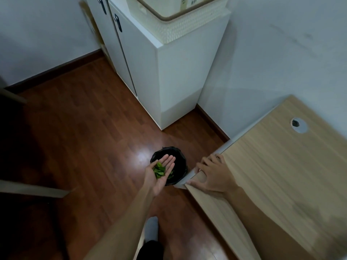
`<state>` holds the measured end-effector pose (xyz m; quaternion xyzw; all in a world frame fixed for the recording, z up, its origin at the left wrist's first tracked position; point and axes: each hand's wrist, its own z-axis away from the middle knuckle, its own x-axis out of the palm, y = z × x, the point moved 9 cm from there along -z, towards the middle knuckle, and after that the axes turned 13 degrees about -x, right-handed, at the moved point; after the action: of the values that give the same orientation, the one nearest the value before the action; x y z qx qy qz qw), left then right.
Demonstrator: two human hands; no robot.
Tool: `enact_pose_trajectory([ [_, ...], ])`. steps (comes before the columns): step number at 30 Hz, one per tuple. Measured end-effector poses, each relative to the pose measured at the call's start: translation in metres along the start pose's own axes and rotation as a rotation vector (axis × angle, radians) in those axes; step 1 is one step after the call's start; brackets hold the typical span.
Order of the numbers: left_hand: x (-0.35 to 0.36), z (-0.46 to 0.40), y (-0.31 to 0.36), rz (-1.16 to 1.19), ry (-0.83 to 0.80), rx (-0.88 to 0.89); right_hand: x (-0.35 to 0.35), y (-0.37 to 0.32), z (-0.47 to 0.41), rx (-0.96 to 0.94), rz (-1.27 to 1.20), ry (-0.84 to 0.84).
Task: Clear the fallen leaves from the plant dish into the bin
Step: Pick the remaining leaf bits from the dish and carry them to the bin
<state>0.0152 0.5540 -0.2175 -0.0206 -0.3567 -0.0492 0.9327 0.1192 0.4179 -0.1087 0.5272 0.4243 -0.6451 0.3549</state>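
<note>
Low centre of frame: the left hand, palm up and flat, cradles green leaves directly above the black bin; the right hand rests spread on the desk edge.

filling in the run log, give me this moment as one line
stage: over bin | left hand: open, palm up, green leaves on it | right hand: flat on desk corner | bin: black, on floor, below left hand

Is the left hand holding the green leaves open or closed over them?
Open. The left hand is palm up with fingers extended, the green leaves lying loose on it above the black-lined bin.
</note>
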Motion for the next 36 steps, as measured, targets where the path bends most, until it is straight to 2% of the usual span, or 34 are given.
enact_pose_trajectory([
  [8,-0.024,-0.026,-0.004,-0.032,0.091,-0.043,0.004,0.004,-0.002,0.002,-0.023,0.019],
  [21,-0.074,-0.084,0.000,-0.169,0.413,-0.106,0.009,0.010,0.001,-0.010,-0.086,0.112],
  [25,-0.082,-0.101,0.005,-0.161,0.460,-0.084,0.009,0.010,0.003,-0.008,-0.099,0.149],
  [32,-0.090,-0.107,0.013,-0.102,0.515,-0.058,0.004,0.006,0.000,-0.001,-0.095,0.094],
  [36,-0.090,-0.113,0.024,-0.198,0.529,-0.115,0.003,0.006,-0.001,0.009,-0.100,0.077],
])
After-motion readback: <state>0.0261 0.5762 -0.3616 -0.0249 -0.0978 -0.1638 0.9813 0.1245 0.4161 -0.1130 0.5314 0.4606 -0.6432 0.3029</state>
